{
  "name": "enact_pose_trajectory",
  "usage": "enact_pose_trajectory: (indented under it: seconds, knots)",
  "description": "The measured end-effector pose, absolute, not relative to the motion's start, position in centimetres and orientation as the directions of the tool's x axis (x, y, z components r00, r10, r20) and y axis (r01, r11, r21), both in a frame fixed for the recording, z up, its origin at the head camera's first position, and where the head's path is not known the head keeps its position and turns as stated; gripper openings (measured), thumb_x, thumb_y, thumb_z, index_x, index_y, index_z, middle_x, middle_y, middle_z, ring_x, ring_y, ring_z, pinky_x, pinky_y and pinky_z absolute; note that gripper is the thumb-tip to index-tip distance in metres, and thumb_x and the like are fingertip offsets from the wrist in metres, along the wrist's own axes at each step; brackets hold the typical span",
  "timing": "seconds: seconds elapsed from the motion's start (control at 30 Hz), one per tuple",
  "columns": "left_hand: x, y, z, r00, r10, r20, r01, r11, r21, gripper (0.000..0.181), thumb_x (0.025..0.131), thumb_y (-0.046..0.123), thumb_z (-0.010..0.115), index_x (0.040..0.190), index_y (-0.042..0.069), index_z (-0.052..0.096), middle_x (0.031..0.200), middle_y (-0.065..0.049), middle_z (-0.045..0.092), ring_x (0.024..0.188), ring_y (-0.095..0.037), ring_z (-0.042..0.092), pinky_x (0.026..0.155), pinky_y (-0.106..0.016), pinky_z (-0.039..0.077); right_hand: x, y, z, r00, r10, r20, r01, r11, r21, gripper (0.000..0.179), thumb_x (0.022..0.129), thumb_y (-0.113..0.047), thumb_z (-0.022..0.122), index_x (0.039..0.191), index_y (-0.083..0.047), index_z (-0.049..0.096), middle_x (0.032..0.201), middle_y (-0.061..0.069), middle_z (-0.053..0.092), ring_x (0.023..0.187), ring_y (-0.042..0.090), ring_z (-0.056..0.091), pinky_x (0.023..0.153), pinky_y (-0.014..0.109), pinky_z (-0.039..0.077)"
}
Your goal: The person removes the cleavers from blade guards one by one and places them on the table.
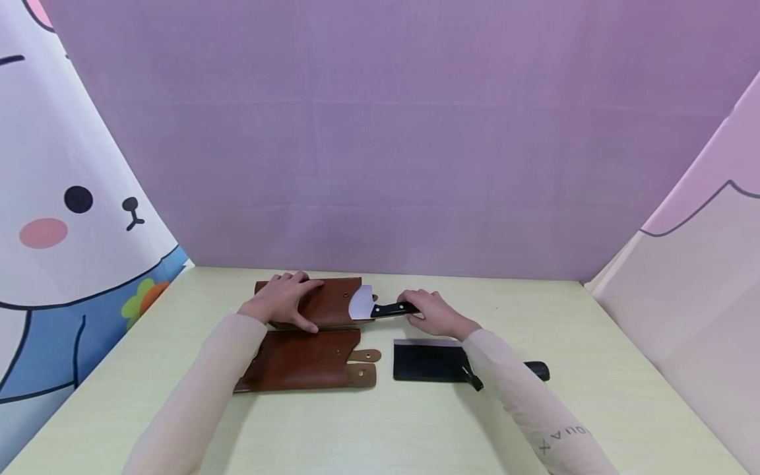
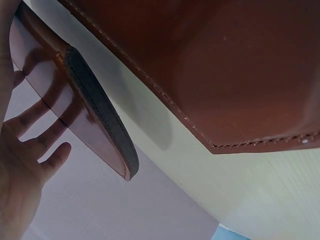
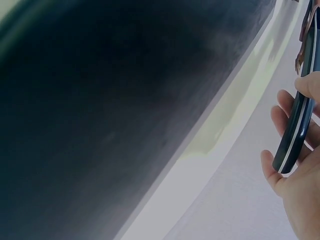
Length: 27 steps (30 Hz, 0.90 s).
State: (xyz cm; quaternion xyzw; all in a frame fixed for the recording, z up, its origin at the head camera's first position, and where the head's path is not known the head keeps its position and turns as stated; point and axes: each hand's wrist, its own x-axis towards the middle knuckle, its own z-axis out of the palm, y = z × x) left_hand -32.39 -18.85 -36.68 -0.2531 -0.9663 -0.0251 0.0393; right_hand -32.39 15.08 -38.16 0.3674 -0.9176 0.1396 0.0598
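Note:
In the head view my left hand (image 1: 285, 298) lies spread over the farther brown leather knife sheath (image 1: 332, 290), its thumb toward the near edge. The left wrist view shows the fingers extended against the glossy leather. My right hand (image 1: 436, 313) grips the black riveted handle (image 1: 388, 310) of a kitchen knife. The knife's broad pale blade (image 1: 361, 305) is partly inside the sheath's right end, so the rest is hidden. The right wrist view shows fingers and thumb around the handle (image 3: 295, 130).
Nearer me lies a second brown sheath (image 1: 309, 369) with two tan snap straps (image 1: 362, 375). Right of it rests a dark, broad-bladed cleaver (image 1: 427, 363) with a black strap (image 1: 472, 378) and black handle (image 1: 538, 370), partly behind my right sleeve. A purple cloth (image 1: 380, 145) borders the table's far edge.

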Motion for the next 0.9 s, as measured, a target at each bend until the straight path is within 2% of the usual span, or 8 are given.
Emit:
enact_pose_trajectory:
  seconds: [0.9]
  knots:
    - [-32.3, -19.02, -36.72, -0.87, 0.486, 0.079, 0.49, 0.871, 0.033, 0.099, 0.058, 0.068, 0.07, 0.139, 0.019, 0.04, 0.128, -0.014, 0.045, 0.11, -0.036, 0.049, 0.094, -0.056, 0.035, -32.32, 16.07, -38.02, -0.726, -0.656, 0.208, -0.688, 0.693, -0.217, 0.027, 0.084, -0.009, 0.059, 0.111, -0.01, 0.056, 0.104, 0.001, 0.062, 0.092, 0.019, 0.054, 0.077, 0.04, 0.037]
